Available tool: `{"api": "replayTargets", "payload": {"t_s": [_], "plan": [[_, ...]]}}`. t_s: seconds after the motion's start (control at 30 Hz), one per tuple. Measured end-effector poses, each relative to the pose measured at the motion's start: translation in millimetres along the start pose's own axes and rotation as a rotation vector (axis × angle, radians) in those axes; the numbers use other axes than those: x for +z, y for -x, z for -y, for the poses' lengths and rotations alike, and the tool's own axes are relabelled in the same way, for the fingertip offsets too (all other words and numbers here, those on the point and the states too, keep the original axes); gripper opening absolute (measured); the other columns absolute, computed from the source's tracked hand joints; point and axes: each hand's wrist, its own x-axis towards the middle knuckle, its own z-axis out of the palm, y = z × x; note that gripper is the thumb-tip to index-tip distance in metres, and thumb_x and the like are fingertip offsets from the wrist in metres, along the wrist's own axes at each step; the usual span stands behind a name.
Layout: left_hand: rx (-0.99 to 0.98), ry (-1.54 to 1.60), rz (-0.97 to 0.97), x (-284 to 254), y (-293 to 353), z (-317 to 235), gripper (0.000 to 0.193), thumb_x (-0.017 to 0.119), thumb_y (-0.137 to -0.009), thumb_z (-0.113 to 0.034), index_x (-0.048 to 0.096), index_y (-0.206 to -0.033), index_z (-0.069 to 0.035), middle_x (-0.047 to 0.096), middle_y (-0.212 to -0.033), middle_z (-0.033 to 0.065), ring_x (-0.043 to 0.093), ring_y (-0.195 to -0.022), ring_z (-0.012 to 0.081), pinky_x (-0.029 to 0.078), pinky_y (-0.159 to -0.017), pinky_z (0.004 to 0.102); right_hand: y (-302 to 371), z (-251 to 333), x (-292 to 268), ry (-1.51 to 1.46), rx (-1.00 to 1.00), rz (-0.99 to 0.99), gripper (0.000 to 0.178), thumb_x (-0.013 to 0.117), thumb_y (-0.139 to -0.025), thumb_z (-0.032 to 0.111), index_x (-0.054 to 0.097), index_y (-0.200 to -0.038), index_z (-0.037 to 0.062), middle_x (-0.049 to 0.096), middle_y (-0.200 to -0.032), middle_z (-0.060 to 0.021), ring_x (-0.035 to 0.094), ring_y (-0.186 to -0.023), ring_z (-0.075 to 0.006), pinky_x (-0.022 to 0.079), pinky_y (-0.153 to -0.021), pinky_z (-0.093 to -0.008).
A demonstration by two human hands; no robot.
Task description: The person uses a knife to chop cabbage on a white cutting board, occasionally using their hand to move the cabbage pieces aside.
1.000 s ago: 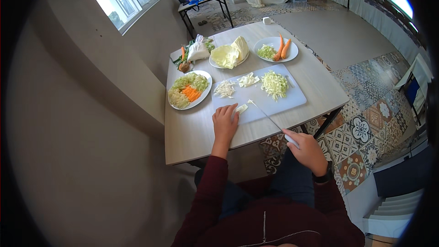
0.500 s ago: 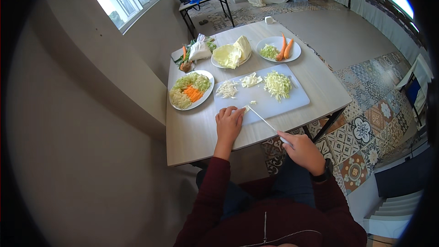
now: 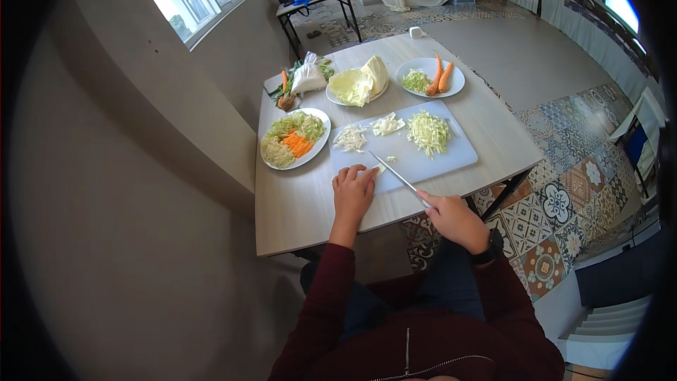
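Note:
My left hand (image 3: 353,192) rests on the near left corner of a white cutting board (image 3: 451,159), fingers curled over a small pale piece of vegetable. My right hand (image 3: 453,217) grips the handle of a knife (image 3: 396,176) whose blade slants up and left toward the left fingertips. On the board lie three heaps of cut cabbage: fine shreds (image 3: 429,131) at the right, pale chunks (image 3: 387,124) in the middle, and thin strips (image 3: 350,137) at the left.
The wooden table (image 3: 303,204) holds a plate of shredded cabbage and carrot (image 3: 294,140), a plate with cabbage wedges (image 3: 358,85), a plate with two carrots (image 3: 431,76) and a white bag with greens (image 3: 305,76). A wall runs along the left; patterned floor tiles at the right.
My left hand slid down and left along the board toward its near corner. The knife followed, its blade now angled closer to the left fingers.

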Motion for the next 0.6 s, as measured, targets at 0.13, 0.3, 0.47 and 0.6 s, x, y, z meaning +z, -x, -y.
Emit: {"api": "replayTargets", "payload": {"t_s": [0.13,0.3,0.47,0.6], "plan": [[0.010,0.006,-0.008,0,1,2,0.026,0.066,-0.086,-0.017,0.076,-0.110,-0.023,0.066,-0.108,0.0010,0.057,-0.106,0.0255,0.041,-0.090,0.0413,4,7,4,0.007,0.027,-0.005,0.044,0.051,-0.091,0.007,0.057,-0.133,-0.0014,0.064,-0.084,-0.0302,0.064,-0.082,-0.0455,0.050,-0.077,-0.0515],[0.019,0.002,-0.028,0,0,0,0.026,0.066,-0.087,-0.016,0.076,-0.110,-0.024,0.065,-0.105,0.0010,0.057,-0.104,0.0255,0.041,-0.090,0.0412,24,13,-5,0.046,0.047,0.027,0.042,0.052,-0.091,0.007,0.059,-0.132,-0.0003,0.064,-0.083,-0.0289,0.064,-0.082,-0.0443,0.051,-0.077,-0.0508],[0.004,-0.006,-0.024,-3,1,0,0.023,0.067,-0.087,-0.018,0.077,-0.107,-0.022,0.061,-0.097,0.0011,0.055,-0.096,0.0243,0.040,-0.088,0.0406,43,22,-8,0.198,0.074,0.017,0.042,0.056,-0.092,0.012,0.060,-0.134,0.0090,0.065,-0.086,-0.0208,0.065,-0.083,-0.0402,0.053,-0.075,-0.0487],[-0.010,-0.002,-0.014,-2,0,-1,0.023,0.067,-0.087,-0.017,0.077,-0.107,-0.022,0.061,-0.097,0.0009,0.055,-0.096,0.0243,0.041,-0.088,0.0404,43,22,-9,0.267,0.086,-0.020,0.042,0.057,-0.092,0.014,0.059,-0.134,0.0115,0.064,-0.087,-0.0190,0.065,-0.082,-0.0387,0.053,-0.074,-0.0483]]}}
